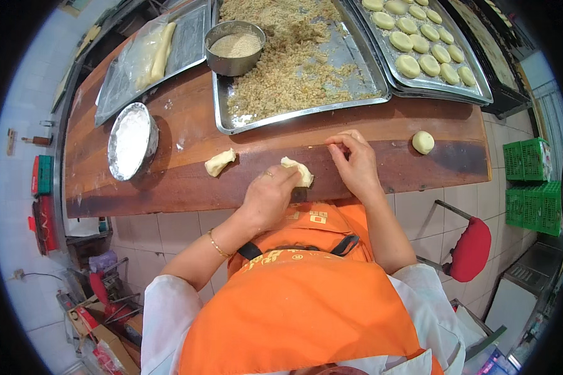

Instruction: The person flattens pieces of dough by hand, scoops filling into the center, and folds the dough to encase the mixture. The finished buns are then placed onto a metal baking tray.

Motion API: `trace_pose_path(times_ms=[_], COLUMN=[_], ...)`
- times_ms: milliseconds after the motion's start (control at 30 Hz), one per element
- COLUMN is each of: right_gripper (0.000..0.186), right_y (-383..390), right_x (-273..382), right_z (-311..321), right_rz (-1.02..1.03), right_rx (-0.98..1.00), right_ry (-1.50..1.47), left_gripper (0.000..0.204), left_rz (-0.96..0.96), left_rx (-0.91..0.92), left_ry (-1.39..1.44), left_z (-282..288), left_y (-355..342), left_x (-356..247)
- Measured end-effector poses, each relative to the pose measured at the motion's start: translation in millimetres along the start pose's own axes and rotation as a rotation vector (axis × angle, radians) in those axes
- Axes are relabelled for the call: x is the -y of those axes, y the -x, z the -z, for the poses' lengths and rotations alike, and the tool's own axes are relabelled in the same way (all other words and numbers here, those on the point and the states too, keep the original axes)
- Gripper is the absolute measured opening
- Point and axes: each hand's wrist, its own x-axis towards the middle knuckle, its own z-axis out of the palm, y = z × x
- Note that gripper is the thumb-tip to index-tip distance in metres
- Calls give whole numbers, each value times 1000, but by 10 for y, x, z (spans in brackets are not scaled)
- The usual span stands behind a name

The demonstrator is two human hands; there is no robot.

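Near the front edge of the wooden table, my left hand (270,195) has its fingers closed on a pale, flattened piece of dough (303,171), which shows past the fingertips. To the right of it my right hand (358,167) is held over the table, fingers loosely bent and a little apart, with nothing visible in them. A second lump of dough (220,162) lies left of my left hand. Farther right sits a round, smooth dough ball (423,142).
A metal tray (306,116) of crumbly filling stands beyond my hands, with a round metal bowl (236,65) of crumbs in it. At left are a bowl of white flour (131,141) and a plastic-covered tray (120,92) with a dough roll (163,51). Flat dough rounds (408,66) fill a far-right tray.
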Motion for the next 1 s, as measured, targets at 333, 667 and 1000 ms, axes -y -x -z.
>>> trace_pose_path(times_ms=[333, 667, 1000], right_gripper=[7, 11, 8], right_y=[59, -14, 202], right_x=[-79, 83, -86], right_z=[214, 391, 406], right_rz=[-16, 45, 37], right_rx=[-172, -207, -239], right_ry=[-162, -170, -171], left_gripper=[69, 59, 56], left_rz=[-103, 34, -199], left_rx=[163, 124, 42], left_ry=[-49, 279, 52], left_z=[-386, -439, -479], left_y=[-825, -1009, -1049], left_x=[23, 161, 136])
